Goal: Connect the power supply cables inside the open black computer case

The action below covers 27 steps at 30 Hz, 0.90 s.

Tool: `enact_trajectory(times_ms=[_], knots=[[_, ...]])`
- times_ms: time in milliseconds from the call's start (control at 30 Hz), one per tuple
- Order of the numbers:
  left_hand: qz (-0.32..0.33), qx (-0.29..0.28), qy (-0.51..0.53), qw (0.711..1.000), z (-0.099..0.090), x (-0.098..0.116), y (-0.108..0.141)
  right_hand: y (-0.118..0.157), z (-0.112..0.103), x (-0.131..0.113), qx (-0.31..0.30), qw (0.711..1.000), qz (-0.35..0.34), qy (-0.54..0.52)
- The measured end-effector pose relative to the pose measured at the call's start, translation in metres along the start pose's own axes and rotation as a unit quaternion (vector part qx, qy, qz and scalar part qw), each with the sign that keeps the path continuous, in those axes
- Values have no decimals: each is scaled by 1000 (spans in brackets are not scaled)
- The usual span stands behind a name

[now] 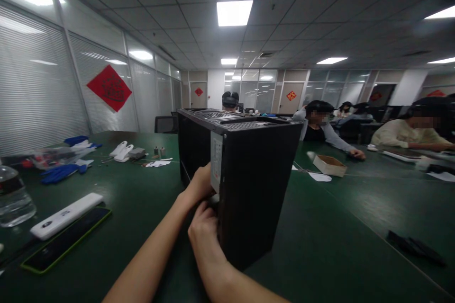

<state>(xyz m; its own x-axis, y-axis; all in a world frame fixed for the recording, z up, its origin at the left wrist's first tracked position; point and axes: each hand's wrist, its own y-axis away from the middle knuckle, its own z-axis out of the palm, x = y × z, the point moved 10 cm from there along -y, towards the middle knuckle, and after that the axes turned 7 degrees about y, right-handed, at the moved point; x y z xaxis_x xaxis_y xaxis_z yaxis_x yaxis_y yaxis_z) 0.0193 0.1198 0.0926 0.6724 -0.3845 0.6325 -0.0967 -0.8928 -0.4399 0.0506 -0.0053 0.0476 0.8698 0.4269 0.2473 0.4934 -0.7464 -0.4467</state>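
A black computer case (254,189) stands upright on the green table (142,208), with vented panels on top and a white label (216,156) near its front left edge. My left hand (202,181) reaches into the case's left side, behind the label; its fingertips are hidden. Just below it, my right hand (204,225) is at the same side near the case's edge, its fingers curled. Whatever the fingers hold is hidden by the case and the hands.
On the left are a water bottle (14,196), a white power strip-like device (67,215), a phone (67,239) and blue gloves (64,173). On the right lie an open box (330,165) and a black cloth-like item (415,246). People sit beyond.
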Motion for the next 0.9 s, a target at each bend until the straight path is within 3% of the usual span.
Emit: enact_trajectory(times_ms=[67, 167, 267, 400, 600, 767, 900], knots=[[-18, 2, -28, 999, -6, -9, -11, 3, 3, 15, 5, 1000, -2, 0], [-54, 10, -58, 997, -19, -38, -22, 7, 4, 42, 36, 998, -31, 37], [-26, -28, -126, 991, -11, -46, -24, 10, 9, 77, 41, 992, -73, 100], [59, -40, -252, 965, 17, -14, -15, 8, 21, 133, 25, 987, -101, 125], [100, -24, -290, 951, 42, 27, 8, 3, 47, 202, 5, 991, -103, 87], [121, -31, -313, 941, 55, 43, 30, 9, 58, 233, -34, 995, -84, 46], [114, -15, -301, 947, 56, 50, 38, 7, 44, 232, -24, 998, -54, -35]])
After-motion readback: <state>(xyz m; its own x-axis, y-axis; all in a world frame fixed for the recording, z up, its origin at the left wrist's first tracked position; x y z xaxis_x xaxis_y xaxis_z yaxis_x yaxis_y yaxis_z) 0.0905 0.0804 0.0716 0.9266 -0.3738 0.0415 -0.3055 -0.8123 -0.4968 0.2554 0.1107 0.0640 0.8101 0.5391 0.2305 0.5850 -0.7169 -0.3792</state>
